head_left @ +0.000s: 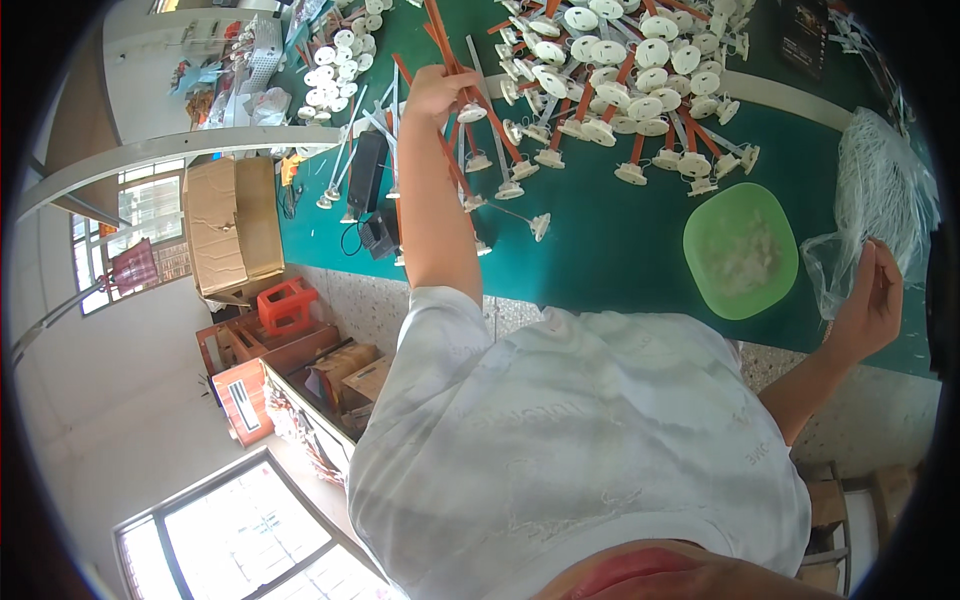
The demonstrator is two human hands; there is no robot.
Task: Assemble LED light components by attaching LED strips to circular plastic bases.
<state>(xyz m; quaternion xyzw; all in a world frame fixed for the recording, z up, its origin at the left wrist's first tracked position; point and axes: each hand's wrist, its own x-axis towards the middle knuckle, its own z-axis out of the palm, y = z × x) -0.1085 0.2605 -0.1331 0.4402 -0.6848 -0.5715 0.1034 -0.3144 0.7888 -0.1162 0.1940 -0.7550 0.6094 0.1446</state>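
Observation:
My left hand reaches far across the green table. Its fingers are closed around a reddish-brown flat strip that ends in a round white disc. Similar strips, some brown and some grey, lie beside that hand. Off to the right, my right hand is at the edge of a clear plastic bag full of thin white strands. Its thumb and fingers are pressed together; whatever they may hold is too small to tell. Between the hands sits a light green plastic tray containing small whitish pieces.
A large heap of disc-ended strips covers the table's far side, with another group of white discs at far left. Black boxy devices lie left of my arm. A cardboard box and red stool stand left.

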